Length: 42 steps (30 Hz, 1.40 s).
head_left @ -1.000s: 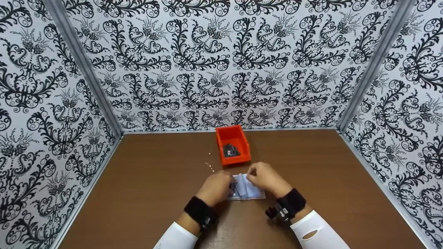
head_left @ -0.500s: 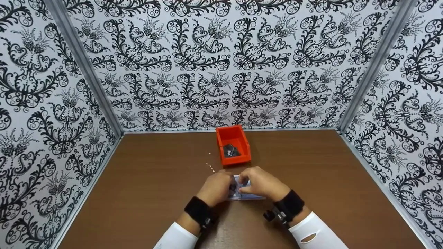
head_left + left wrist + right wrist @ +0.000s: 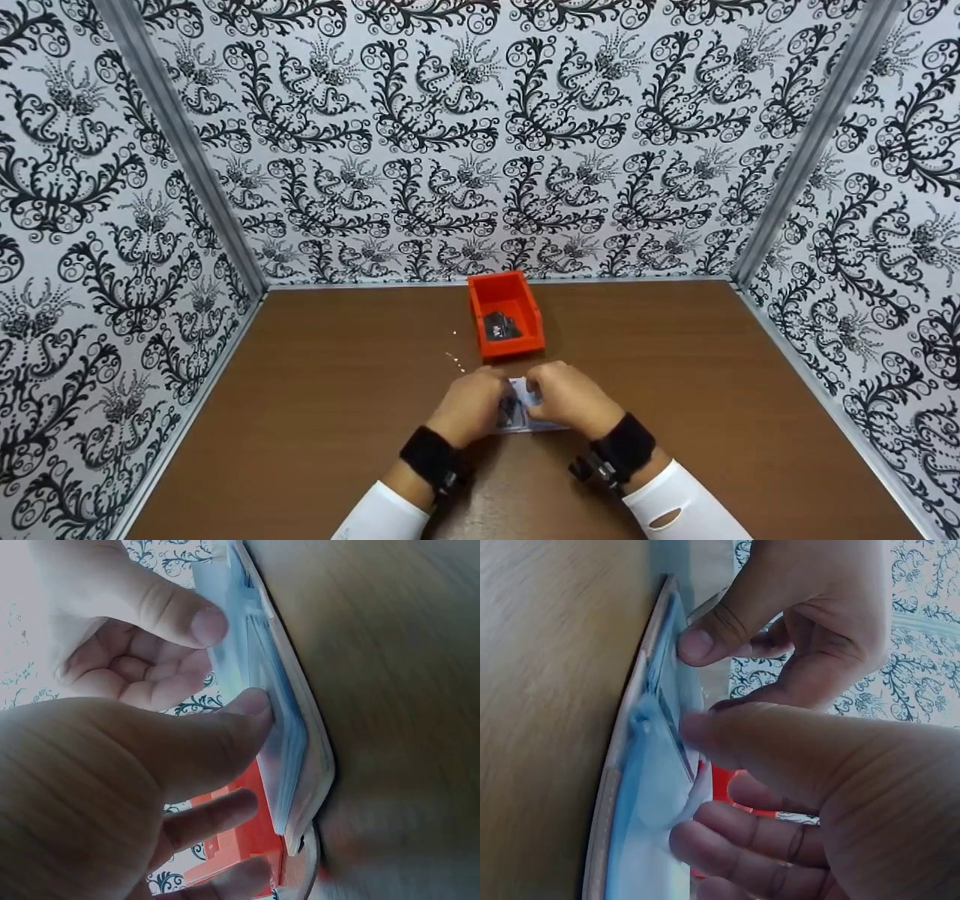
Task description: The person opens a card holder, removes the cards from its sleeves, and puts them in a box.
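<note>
A small card holder (image 3: 514,421) with clear bluish plastic sleeves (image 3: 277,742) and a tan cover (image 3: 604,829) lies opened out on the table. My left hand (image 3: 471,405) holds its left side, the thumb (image 3: 251,709) pressing on the stacked sleeves. My right hand (image 3: 576,401) is over the right half, its thumb and curled fingers at a clear sleeve leaf (image 3: 656,787). A dark card-like patch shows through the left sleeves in the head view. The backs of both hands hide much of the holder there.
Just beyond the holder stands a red bin (image 3: 512,348) with dark flat pieces (image 3: 500,327) inside. Several tiny pale bits (image 3: 455,361) lie on the brown table (image 3: 337,375) left of the bin. Patterned walls (image 3: 450,112) enclose the back and sides.
My right hand has come lower and left, closer to my left hand. The raised leaf seen between the hands earlier no longer stands up there. My left hand has barely shifted.
</note>
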{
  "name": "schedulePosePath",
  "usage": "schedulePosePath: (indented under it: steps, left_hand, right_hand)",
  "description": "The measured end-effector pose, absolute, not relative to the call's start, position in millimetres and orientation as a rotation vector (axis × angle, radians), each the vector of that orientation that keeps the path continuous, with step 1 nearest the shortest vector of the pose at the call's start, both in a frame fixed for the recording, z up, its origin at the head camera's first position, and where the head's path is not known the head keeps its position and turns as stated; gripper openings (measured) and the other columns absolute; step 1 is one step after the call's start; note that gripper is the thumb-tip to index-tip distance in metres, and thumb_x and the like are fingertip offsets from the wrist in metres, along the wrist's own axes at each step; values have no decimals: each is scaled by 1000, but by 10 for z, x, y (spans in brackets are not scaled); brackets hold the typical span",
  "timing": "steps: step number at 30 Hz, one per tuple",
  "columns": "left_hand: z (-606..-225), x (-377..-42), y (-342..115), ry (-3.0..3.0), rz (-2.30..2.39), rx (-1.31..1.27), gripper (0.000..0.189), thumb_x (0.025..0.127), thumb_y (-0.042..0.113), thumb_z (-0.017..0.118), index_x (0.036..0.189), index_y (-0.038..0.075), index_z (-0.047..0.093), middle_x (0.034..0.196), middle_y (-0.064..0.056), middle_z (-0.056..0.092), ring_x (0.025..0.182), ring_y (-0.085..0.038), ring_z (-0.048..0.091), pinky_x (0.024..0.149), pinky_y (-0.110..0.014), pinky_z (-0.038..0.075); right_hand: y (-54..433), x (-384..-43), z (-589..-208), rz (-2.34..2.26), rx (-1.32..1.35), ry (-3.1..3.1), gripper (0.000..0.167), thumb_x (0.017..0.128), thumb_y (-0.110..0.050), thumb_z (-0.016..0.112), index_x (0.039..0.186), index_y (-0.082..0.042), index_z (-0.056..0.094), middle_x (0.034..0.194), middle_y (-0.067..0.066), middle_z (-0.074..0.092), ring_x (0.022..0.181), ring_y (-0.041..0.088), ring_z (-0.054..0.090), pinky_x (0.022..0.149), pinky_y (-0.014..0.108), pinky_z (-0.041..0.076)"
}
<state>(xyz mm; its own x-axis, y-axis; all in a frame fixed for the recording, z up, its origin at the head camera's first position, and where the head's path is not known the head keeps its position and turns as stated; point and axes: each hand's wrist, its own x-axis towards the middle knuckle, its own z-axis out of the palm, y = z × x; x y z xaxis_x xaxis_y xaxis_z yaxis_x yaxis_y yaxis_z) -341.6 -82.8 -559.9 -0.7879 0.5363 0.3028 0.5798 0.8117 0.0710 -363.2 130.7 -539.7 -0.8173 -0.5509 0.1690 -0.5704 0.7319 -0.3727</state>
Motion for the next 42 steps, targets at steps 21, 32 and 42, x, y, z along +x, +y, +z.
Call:
schedulePosePath:
  steps: [21,32,42]
  left_hand:
    - [-5558,-3395,-828,-2896,-291,-650,14,86,19,91,80,14,79,101,-4,73,88,-26,71,78,-44,63]
    - [-5577,-3392,-828,-2897,-298,-649,13,84,17,91,81,14,78,97,-2,70,89,-24,70,76,-43,62]
    - [-5580,-3392,-822,-2902,-349,-606,17,81,18,93,84,11,79,99,-2,71,91,-25,72,79,-45,63]
  right_hand:
    - [1498,-3753,-5428,759,483,-3052,48,75,0,89,116,-6,65,100,13,74,87,30,65,80,45,58]
    - [1403,-3739,-5490,642,700,-2896,26,76,7,81,93,-9,70,86,7,71,76,26,61,68,43,53]
    - [1342,-3738,-5486,972,1021,-2709,17,82,4,83,93,-7,74,87,6,76,80,22,70,74,29,55]
